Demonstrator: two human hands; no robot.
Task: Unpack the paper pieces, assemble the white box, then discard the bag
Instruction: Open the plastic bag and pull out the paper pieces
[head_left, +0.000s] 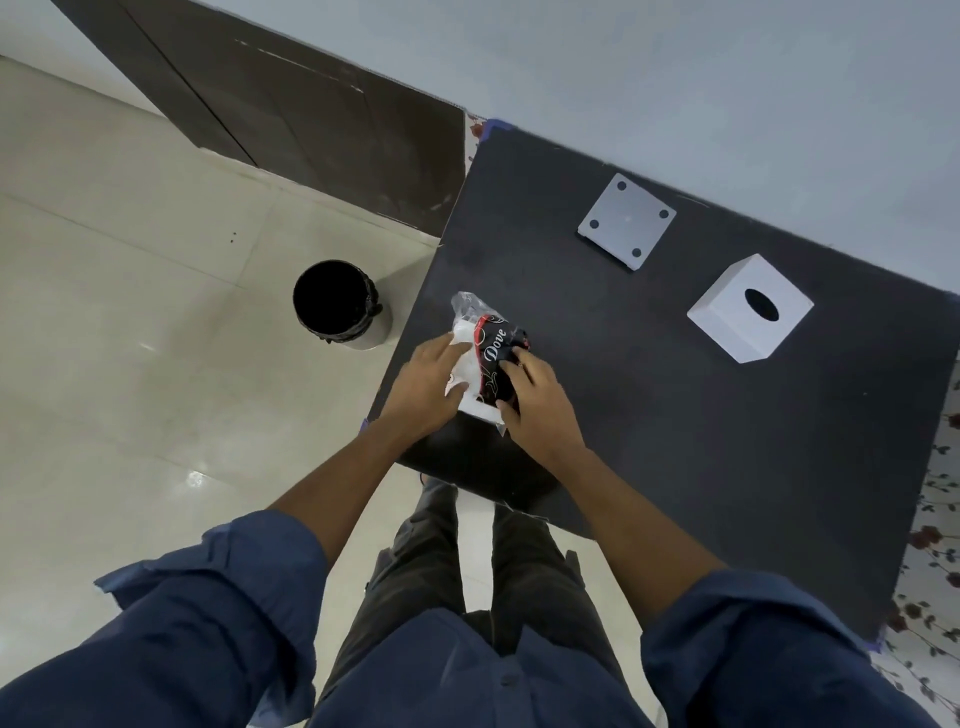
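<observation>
A clear plastic bag (470, 310) with a black and red printed label holds a stack of white paper pieces (464, 340) and lies near the left edge of the black table (649, 415). My left hand (428, 384) grips the white end of the pack. My right hand (535, 395) grips the black labelled part beside it. Farther back on the right stands the white box top (749, 309) with an oval hole. Behind it lies the flat white base plate (627, 221) with a dark dot near each corner.
A round bin (337, 306) lined with a black bag stands on the tiled floor just left of the table. A dark wooden door (291, 104) and a pale wall are behind. A floral cloth (935, 519) shows at the table's right edge.
</observation>
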